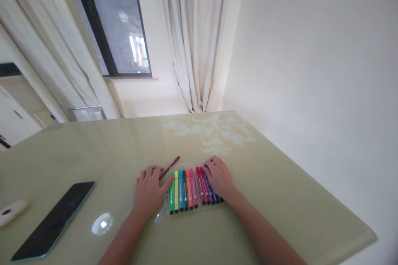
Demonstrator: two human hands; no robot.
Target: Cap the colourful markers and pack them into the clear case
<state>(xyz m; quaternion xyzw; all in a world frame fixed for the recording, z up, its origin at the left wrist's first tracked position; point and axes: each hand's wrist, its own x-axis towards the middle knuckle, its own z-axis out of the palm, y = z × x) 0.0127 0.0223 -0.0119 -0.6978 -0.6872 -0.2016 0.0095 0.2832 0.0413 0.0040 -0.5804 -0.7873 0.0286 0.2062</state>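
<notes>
A clear plastic case of colored marker pens (186, 190) lies on the glossy pale green table (264, 198) in front of me. The pens lie side by side: green, yellow, blue, orange, pink, red and purple ones. My left hand (149, 190) rests flat on the table at the case's left edge, fingers stretched out, thumb touching the green pen. A red pencil (170, 167) lies slanted under its fingertips. My right hand (218, 177) lies over the right end of the row, fingers curled down onto the purple and blue pens.
A dark tablet (54, 219) lies at the left of the table, with a white rounded object (11, 212) beside it at the edge. A white wall runs along the right side. Curtains (195, 37) and a window (118, 20) stand behind the far edge.
</notes>
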